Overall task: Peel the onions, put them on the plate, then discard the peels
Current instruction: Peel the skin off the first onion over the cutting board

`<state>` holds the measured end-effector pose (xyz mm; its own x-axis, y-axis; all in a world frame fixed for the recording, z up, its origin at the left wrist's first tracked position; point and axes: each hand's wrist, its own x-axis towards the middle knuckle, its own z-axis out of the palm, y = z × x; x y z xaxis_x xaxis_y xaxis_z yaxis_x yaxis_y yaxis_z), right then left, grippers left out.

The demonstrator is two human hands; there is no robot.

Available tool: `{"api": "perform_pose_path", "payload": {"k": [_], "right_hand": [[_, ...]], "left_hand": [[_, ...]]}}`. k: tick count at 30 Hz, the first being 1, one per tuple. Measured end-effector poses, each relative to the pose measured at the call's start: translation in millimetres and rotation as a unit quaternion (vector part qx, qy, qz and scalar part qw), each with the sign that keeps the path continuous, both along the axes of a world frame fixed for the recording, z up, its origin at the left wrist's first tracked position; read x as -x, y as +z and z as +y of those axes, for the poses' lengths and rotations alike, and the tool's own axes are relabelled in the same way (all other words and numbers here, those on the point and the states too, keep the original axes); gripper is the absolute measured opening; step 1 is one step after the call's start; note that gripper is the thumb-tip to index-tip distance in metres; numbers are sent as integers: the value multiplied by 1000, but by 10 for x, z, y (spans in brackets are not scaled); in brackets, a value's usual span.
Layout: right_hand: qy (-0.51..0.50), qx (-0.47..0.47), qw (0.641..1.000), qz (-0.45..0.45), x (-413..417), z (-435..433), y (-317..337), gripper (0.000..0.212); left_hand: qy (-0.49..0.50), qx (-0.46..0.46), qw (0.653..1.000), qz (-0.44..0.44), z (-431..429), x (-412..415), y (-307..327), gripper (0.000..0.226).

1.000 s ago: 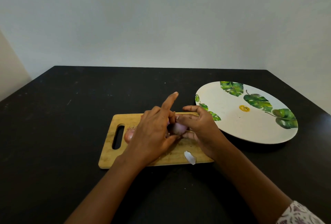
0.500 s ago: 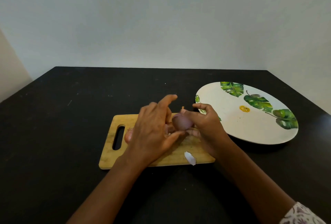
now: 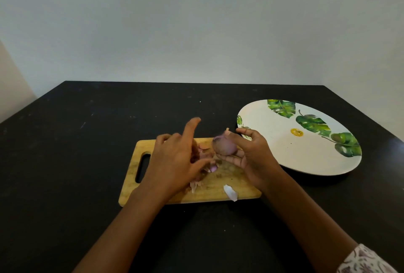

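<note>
My right hand (image 3: 255, 159) grips a small purple onion (image 3: 224, 147), held just above the far right part of the wooden cutting board (image 3: 218, 187). A stub of stem sticks up from the onion's top. My left hand (image 3: 175, 161) hovers over the middle of the board, apart from the onion, index finger raised and thumb stretched out. Loose pinkish peels (image 3: 205, 155) lie on the board beneath it, partly hidden by the palm. A pale peel scrap (image 3: 230, 192) lies near the board's front edge. The white leaf-patterned plate (image 3: 306, 152) sits to the right with nothing on it.
The board and plate sit on a black table (image 3: 87, 152) against a pale wall. The board's handle slot (image 3: 143, 169) points left. The plate's near rim almost touches the board's right end.
My right hand has lifted the onion up and to the right, away from my left hand. My left hand has come off the onion, and peels now lie on the board under it.
</note>
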<state>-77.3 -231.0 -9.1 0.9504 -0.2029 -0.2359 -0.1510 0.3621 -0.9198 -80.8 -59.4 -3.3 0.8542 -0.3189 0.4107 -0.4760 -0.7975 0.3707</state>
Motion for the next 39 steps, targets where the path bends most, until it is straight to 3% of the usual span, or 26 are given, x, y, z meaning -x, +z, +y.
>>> {"api": "perform_pose_path", "payload": {"k": [3,6,11,18,24,29,34,39], "right_hand": [[-6,-2,1000,4,-7,-10,-4,54],[-11,6,1000,5,-8,-10,-12,54],[-12,-1,1000,12,-9,-2,-4,55],[-10,-29,999,21,12,4,24,53],[26,-102,994,37,42,19,75,20],[37,-169,983,59,65,69,128,26],[20,-181,981,61,76,92,132,30],[37,-188,979,69,101,138,139,33]], "left_hand": [[-7,-109,993,44,-34,-27,-81,81],[-15,-136,990,38,-13,-66,-138,69],[-8,-88,996,23,-4,-111,-223,60],[-20,-42,998,50,-29,-62,-180,67],[-38,68,997,-21,-61,19,-89,54],[-13,130,988,-81,-61,31,-84,34],[-18,144,987,-70,-69,57,-57,55],[-45,213,974,-62,-126,91,-55,51]]}}
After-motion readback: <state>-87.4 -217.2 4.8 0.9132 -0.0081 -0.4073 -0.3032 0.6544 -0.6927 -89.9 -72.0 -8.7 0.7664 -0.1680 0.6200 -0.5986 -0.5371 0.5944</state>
